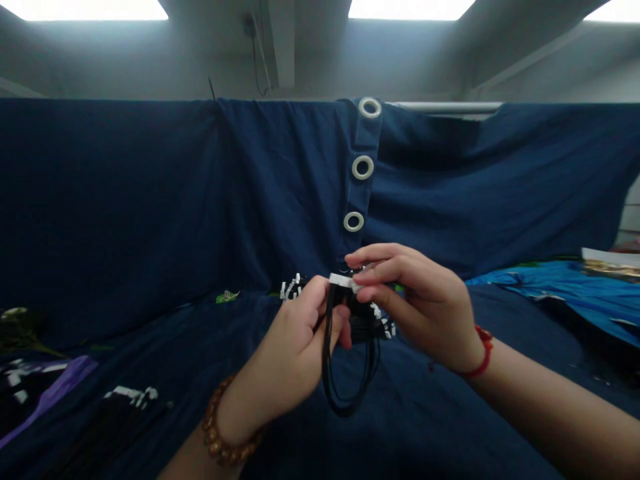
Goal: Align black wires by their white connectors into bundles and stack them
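Observation:
Black cords (pixel 327 360) hang in a loop below my left hand (pixel 305 327), whose fingers are wrapped round them. A white band or tape (pixel 341 280) lies across the top of the cords. My right hand (pixel 415 293) pinches the right end of this white piece between thumb and fingers. Behind both hands rests a bundle of black cords with white tips (pixel 387 327), partly hidden by them. Whether the white piece is stuck to the cords or only laid against them I cannot tell.
Dark blue cloth covers the surface and hangs as a curtain (pixel 280 180) with metal rings. More black cords with white ends (pixel 131 395) lie at the left, near a purple strip (pixel 65 393). Blue plastic (pixel 540 287) is at the right, a small green scrap (pixel 227 297) farther back.

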Demonstrator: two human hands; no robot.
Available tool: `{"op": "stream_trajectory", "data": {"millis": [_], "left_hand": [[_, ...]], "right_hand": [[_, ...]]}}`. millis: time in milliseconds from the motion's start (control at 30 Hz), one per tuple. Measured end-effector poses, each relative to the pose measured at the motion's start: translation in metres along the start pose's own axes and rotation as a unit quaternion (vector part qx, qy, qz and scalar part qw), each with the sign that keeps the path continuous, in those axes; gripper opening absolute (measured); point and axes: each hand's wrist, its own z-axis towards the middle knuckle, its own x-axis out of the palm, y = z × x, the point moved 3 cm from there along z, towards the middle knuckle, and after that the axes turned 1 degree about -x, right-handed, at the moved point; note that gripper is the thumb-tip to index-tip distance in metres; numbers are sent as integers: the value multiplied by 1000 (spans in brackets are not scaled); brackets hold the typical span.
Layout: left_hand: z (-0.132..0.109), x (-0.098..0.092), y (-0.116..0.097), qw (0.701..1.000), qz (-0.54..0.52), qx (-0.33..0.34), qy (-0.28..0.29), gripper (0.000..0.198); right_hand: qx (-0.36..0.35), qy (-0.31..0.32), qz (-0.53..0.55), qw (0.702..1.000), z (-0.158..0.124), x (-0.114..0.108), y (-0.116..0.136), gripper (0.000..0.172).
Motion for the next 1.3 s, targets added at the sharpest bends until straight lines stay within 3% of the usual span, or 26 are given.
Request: {"op": "stream_trajectory", "data": {"millis": [200, 400, 533, 600, 700, 767, 800, 867, 933, 1000, 1067, 1167, 1200, 1300], "left_hand": [[1, 9, 3, 999, -34, 4, 0, 14], [0, 20, 9, 997, -78, -23, -3, 14], [6, 23, 11, 996, -78, -35, 7, 14], [7, 30, 16, 986, -145, -73, 25, 15], [-7, 51, 31, 926, -325, -183, 50, 15], [-28, 70, 45, 842, -447, -299, 41, 18], [-40, 78, 52, 800, -495, -338, 1, 15], [-64, 88, 66, 746, -530, -393, -89, 11], [-83, 92, 78, 715, -530, -424, -166, 9], [-98, 95, 88, 698, -507, -462, -205, 6], [-109, 102, 96, 683, -490, -513, -172, 6], [-122, 124, 95, 675, -494, -548, -4, 21], [-125, 130, 92, 698, -478, -532, 35, 25], [-130, 139, 73, 809, -370, -422, 175, 28]], "right_hand": [[73, -50, 46, 995, -8, 9, -5, 11], [155, -89, 101, 979, -16, 11, -14, 5], [234, -80, 165, 955, -16, 11, -22, 5], [270, -63, 189, 942, -15, 11, -30, 10], [332, -45, 218, 917, -21, 15, -50, 18], [382, -26, 231, 894, -36, 29, -68, 19], [410, -6, 235, 881, -48, 39, -76, 18], [466, 47, 238, 851, -76, 64, -90, 16], [514, 92, 237, 819, -104, 86, -100, 17], [550, 120, 232, 793, -123, 99, -109, 21], [573, 137, 224, 776, -129, 101, -117, 25], [589, 153, 211, 765, -127, 98, -130, 27], [593, 161, 208, 761, -128, 98, -133, 28], [602, 200, 205, 745, -140, 108, -130, 28]]}}
